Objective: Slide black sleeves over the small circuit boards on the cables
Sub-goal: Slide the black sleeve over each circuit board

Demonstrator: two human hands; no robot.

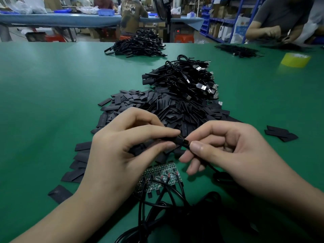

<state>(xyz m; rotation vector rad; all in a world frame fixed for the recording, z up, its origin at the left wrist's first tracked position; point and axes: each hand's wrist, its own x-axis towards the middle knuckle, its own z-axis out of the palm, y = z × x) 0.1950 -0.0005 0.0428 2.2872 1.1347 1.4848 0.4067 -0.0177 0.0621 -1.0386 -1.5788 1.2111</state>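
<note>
The left hand [126, 148] has its fingers curled, and thumb and forefinger pinch a black sleeve [167, 140] held level above the green table [43, 85]. The right hand [233, 149] is curled too, its thumb and forefinger pinching the end of a thin black cable [211, 168] right at the sleeve's open mouth. Whether a board already sits inside the sleeve cannot be told, as the joint is dark and partly covered by fingertips. Directly under the hands lies a strip of small green circuit boards [159, 174], with wired cables [164, 204] running off them toward the bottom edge, where the tangle is cut off. Just beyond the hands spreads a loose heap of flat sleeves [154, 106], with strays on the left [78, 165] and a few well apart on the right [280, 134]. Behind the heap and touching it is a pile of coiled cables with USB plugs [189, 79]. Farther back lie another cable pile [138, 44] and a flatter one [238, 50] near a blurred yellow tape roll [295, 59]. A blue bin [106, 12] stands on the far bench, its contents not visible. The blue shelving [219, 18] holds bins and boxes too small to read. A person at the right edge [273, 20] is cut off above the shoulders, and a seated person [131, 13] faces away.
</note>
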